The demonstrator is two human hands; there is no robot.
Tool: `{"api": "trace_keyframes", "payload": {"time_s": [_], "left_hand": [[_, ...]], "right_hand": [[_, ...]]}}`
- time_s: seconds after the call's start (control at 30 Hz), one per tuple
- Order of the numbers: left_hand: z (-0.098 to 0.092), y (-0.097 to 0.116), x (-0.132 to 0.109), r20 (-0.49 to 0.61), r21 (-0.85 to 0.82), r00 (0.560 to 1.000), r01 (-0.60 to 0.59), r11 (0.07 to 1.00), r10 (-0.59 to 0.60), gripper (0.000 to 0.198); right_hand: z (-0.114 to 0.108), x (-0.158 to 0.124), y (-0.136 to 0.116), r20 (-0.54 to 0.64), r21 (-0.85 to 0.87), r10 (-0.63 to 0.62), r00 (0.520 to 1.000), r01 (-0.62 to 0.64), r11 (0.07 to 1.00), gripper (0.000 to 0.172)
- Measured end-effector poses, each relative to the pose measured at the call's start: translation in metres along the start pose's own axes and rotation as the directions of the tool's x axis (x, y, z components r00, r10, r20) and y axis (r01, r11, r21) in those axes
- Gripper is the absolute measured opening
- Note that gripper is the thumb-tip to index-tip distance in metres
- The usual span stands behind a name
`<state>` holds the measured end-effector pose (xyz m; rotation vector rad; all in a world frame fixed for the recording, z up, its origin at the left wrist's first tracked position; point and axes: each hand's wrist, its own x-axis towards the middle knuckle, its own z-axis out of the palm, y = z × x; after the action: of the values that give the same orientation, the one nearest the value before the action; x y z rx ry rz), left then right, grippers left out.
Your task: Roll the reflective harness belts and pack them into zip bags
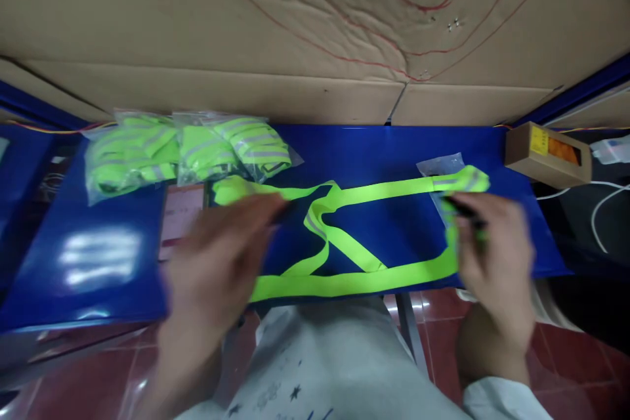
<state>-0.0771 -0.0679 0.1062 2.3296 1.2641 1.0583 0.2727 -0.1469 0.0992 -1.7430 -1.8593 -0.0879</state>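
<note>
A fluorescent yellow-green reflective harness (364,285) with grey stripes lies spread on the blue table, its straps crossing and twisting in the middle. My left hand (221,252), smeared by motion, is closed over the harness's left end. A small dark piece shows at its fingertips, too blurred to make out fully. At the other end my right hand (495,246) is closed on the harness strap, with a black piece like a buckle between thumb and fingers. Beside the right hand, a bunched striped strap end (470,180) rests near a clear plastic bag (445,163).
Several clear bags of folded yellow-green straps (207,147) lie at the back left. A pink-screened phone-like device (180,213) is partly behind my left hand. An open-windowed cardboard box (546,154) with orange contents stands at the right edge. Cardboard (246,88) walls the back.
</note>
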Motion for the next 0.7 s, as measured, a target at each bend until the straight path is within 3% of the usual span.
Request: {"api": "trace_keyframes", "payload": {"time_s": [0.07, 0.1, 0.17, 0.3, 0.57, 0.7], "left_hand": [[0.032, 0.003, 0.012, 0.198, -0.002, 0.956, -0.221, 0.975, 0.217, 0.038], [0.043, 0.005, 0.015, 0.24, -0.039, 0.938, -0.249, 0.968, 0.25, 0.037], [0.056, 0.008, 0.017, 0.296, -0.116, 0.923, -0.222, 0.968, 0.247, 0.03], [0.056, 0.006, 0.014, 0.401, -0.171, 0.908, -0.052, 0.984, 0.118, 0.014], [0.05, 0.005, 0.019, 0.552, -0.169, 0.831, 0.026, 0.985, 0.073, 0.014], [0.052, 0.009, 0.027, 0.685, -0.103, 0.723, -0.033, 0.994, 0.095, 0.031]], "right_hand": [[0.02, 0.009, -0.022, 0.21, 0.165, -0.211, 0.955, 0.178, 0.97, 0.046], [0.028, 0.012, -0.031, 0.275, 0.243, -0.262, 0.925, 0.197, 0.95, 0.045], [0.041, 0.015, -0.042, 0.286, 0.359, -0.297, 0.911, 0.186, 0.915, 0.035], [0.051, 0.016, -0.041, 0.277, 0.465, -0.27, 0.922, 0.117, 0.878, 0.019], [0.054, 0.016, -0.037, 0.28, 0.528, -0.273, 0.92, 0.09, 0.844, 0.019], [0.062, 0.018, -0.039, 0.365, 0.523, -0.317, 0.875, 0.089, 0.847, 0.014]]}}
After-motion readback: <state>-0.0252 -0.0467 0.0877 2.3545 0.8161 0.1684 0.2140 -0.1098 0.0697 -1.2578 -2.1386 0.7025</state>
